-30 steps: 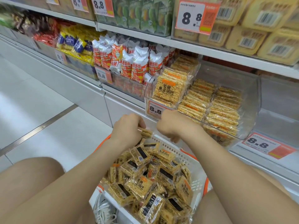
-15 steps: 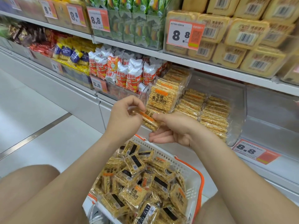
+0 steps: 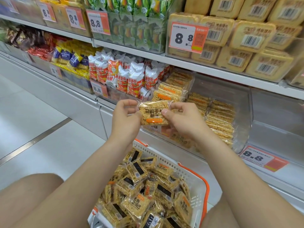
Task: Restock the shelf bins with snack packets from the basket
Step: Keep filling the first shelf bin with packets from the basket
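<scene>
Both hands hold one snack packet [image 3: 153,114] just in front of the clear shelf bin [image 3: 230,99], at its front left corner. The left hand [image 3: 125,119] pinches the packet's left edge, its fingers [image 3: 127,102] curled and clamped on the wrapper. The right hand [image 3: 185,122] grips the right edge, with the thumb pressed on the packet's face. The packet faces the camera with its print upside down and its orange stripe along the lower edge. Inside the bin, rows of the same packets [image 3: 218,119] stand on edge, filling its left and middle part. Below and in front of the bin sits the white basket [image 3: 164,159] with orange handles, heaped with loose packets [image 3: 139,203]. Left of the bin stand red-and-white snack bags [image 3: 131,79]. Right of the bin, an orange 8.8 price tag [image 3: 256,157] lies on the shelf edge.
</scene>
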Tool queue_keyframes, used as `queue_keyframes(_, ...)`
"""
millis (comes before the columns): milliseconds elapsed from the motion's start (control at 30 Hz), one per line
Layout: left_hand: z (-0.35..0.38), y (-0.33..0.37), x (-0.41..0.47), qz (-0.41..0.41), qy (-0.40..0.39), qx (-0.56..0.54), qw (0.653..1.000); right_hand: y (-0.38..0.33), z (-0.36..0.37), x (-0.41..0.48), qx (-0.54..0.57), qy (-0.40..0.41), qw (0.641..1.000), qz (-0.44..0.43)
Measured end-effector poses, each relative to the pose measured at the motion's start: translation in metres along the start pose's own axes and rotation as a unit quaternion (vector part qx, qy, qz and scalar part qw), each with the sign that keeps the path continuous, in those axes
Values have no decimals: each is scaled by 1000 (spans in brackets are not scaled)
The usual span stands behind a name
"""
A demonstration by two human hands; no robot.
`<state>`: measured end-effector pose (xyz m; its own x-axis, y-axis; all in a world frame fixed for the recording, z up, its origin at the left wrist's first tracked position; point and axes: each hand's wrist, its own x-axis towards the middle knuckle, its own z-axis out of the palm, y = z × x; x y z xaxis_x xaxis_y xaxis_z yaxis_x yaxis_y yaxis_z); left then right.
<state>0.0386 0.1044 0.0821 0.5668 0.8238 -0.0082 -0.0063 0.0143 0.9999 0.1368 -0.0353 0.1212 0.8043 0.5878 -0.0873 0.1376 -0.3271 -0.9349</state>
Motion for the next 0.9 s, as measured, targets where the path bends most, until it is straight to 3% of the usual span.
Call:
queue_keyframes(167,0,8,0,7,-83,91,992,9,-2,15,-116,85,980,-140)
queue_keyframes(267,1,11,-6,-9,-138,117,983,7,-2,14,-147,44,972,-178)
queue_keyframes(400,3,16,-10,-21,-194,51,979,11,5,16,-99,40,978,-179)
queue_keyframes(500,3,16,-6,-51,-156,-24,986,7,2,16,-41,80,985,-148)
queue_keyframes(667,4,13,-2,-100,-134,-159,973,14,-3,19,-20,27,997,-64)
queue_keyframes(767,3,9,0,-91,-127,-120,981,15,-7,18,-33,33,995,-86)
queue_keyframes(900,4,5,1,-23,-89,27,995,20,-3,24,-108,107,979,-139)
